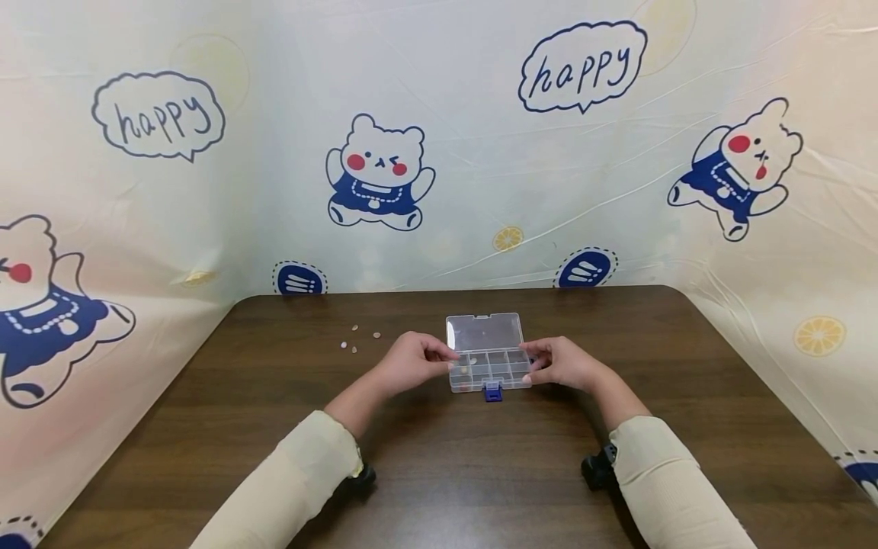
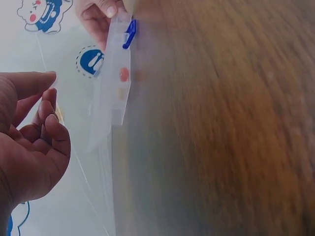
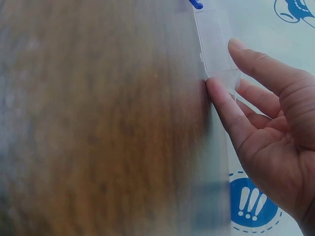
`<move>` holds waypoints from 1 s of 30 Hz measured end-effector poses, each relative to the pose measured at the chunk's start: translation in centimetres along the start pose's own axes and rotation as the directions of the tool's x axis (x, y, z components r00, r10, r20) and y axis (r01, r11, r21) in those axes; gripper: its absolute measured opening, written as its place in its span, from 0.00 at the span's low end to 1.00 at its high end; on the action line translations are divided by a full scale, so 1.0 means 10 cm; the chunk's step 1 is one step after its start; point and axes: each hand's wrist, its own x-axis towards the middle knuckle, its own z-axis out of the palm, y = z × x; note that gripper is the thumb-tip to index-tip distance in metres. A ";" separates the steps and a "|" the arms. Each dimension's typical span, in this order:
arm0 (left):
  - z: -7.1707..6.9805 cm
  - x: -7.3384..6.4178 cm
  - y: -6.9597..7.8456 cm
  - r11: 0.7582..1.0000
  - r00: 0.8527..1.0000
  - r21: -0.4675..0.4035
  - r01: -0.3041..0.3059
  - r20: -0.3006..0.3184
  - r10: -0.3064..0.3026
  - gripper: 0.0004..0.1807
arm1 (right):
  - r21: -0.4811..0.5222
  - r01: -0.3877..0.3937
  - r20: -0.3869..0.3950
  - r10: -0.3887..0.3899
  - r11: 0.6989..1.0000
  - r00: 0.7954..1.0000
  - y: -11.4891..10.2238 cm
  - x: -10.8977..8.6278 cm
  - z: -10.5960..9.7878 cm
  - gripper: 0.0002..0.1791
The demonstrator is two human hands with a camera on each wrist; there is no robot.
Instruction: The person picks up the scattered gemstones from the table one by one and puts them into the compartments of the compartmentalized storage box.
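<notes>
A clear plastic compartment box (image 1: 490, 383) with a blue latch (image 1: 493, 392) stands on the table, its lid (image 1: 484, 332) raised at the back. My left hand (image 1: 416, 361) is at the box's left side, fingertips over the left compartments. In the left wrist view a gap separates its fingertips, and I see nothing between them. My right hand (image 1: 565, 364) holds the box's right end, thumb near the front corner and fingers behind. Small pale pieces lie in the left compartments. A reddish piece (image 2: 124, 74) shows through the front wall.
Several small pale and pinkish pieces, among them a whitish one (image 1: 344, 345) and a pink one (image 1: 376, 335), lie on the brown wooden table (image 1: 439, 473) left of the box. A printed cloth (image 1: 473, 183) hangs behind the table's far edge.
</notes>
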 end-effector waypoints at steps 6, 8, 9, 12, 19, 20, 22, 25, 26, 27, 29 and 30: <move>0.09 0.06 0.04 1.000 1.000 0.027 0.000 0.025 -0.001 0.07 | 0.003 -0.004 -0.003 0.004 1.000 1.000 0.00 0.00 0.00 0.38; 0.12 0.07 0.06 0.999 0.999 0.040 0.005 0.034 -0.006 0.06 | 0.006 -0.003 -0.001 0.003 1.000 1.000 0.00 0.00 0.00 0.38; 0.13 0.07 0.07 0.999 0.999 0.045 0.009 0.039 -0.011 0.06 | 0.008 -0.003 -0.001 0.003 1.000 1.000 0.00 0.00 0.00 0.38; 0.17 0.09 0.09 0.998 0.999 0.056 0.009 0.049 -0.012 0.06 | 0.010 -0.006 -0.001 0.006 1.000 1.000 0.00 0.00 0.00 0.38; 0.26 0.16 0.08 0.997 0.999 0.083 -0.005 0.043 0.002 0.06 | 0.014 -0.019 -0.005 0.019 1.000 1.000 -0.02 0.00 0.00 0.38; 0.27 0.17 0.08 0.996 0.999 0.090 -0.002 0.038 -0.001 0.06 | 0.014 -0.020 -0.004 0.020 1.000 1.000 -0.02 0.00 0.00 0.38; 0.30 0.19 0.06 0.995 1.000 0.097 0.006 0.028 -0.008 0.05 | 0.014 -0.020 -0.004 0.020 1.000 1.000 -0.02 0.00 0.00 0.38; 0.33 0.22 0.03 0.994 1.000 0.110 0.018 0.017 -0.020 0.05 | 0.012 -0.018 -0.005 0.018 1.000 1.000 -0.02 0.00 0.00 0.38; 0.35 0.23 0.02 0.993 1.000 0.112 0.020 0.016 -0.022 0.05 | 0.011 -0.016 -0.004 0.016 1.000 1.000 -0.02 0.00 0.00 0.38; 0.36 0.23 0.02 0.993 1.000 0.114 0.015 0.015 -0.017 0.05 | 0.011 -0.016 -0.005 0.016 1.000 1.000 -0.02 0.00 0.00 0.38; 0.38 0.25 0.01 0.993 1.000 0.117 0.015 0.013 -0.017 0.05 | 0.011 -0.014 -0.006 0.014 1.000 1.000 -0.02 0.00 0.00 0.38; 0.38 0.25 0.01 0.993 1.000 0.116 0.015 0.012 -0.016 0.05 | 0.009 -0.014 -0.005 0.014 1.000 1.000 -0.02 0.00 0.00 0.38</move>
